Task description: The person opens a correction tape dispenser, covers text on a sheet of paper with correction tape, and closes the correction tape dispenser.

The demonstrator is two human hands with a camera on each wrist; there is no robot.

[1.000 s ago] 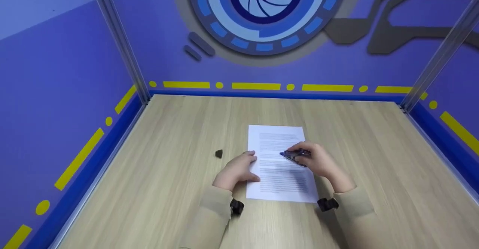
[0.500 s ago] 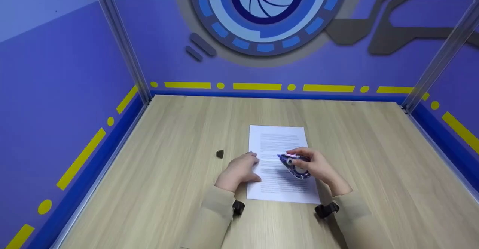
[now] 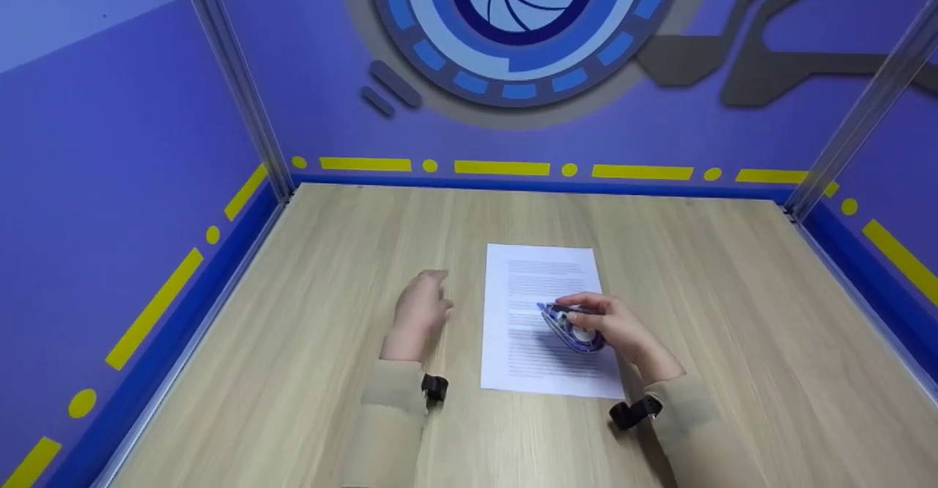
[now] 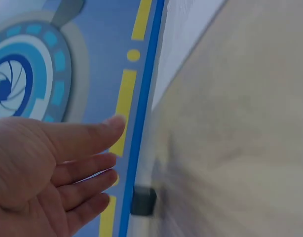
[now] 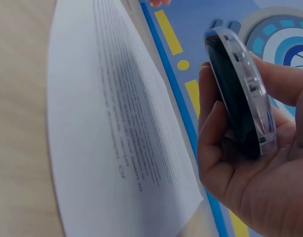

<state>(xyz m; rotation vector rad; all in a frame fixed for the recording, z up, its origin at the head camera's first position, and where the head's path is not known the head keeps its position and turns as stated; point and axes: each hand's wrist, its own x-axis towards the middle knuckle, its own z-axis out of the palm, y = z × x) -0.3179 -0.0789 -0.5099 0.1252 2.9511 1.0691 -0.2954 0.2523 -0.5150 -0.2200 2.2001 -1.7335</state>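
Note:
My right hand holds a correction tape dispenser between thumb and fingers, its blue tip pointing left over a printed sheet of paper. The right wrist view shows the dispenser's clear casing and dark side, fingers curled about it. Left of the sheet, my left hand is over the table, slightly blurred, holding nothing. In the left wrist view its fingers are loosely extended. A small black piece lies just beyond them; in the head view the hand hides it.
The wooden table is enclosed at the back and sides by blue-purple panels with yellow markings. Metal posts stand at the back corners. Each wrist wears a black device, such as the left one.
My left hand has lifted off the paper's left edge and moved left, now covering the black piece. My right hand has turned the dispenser slightly, its tip shifting a little left.

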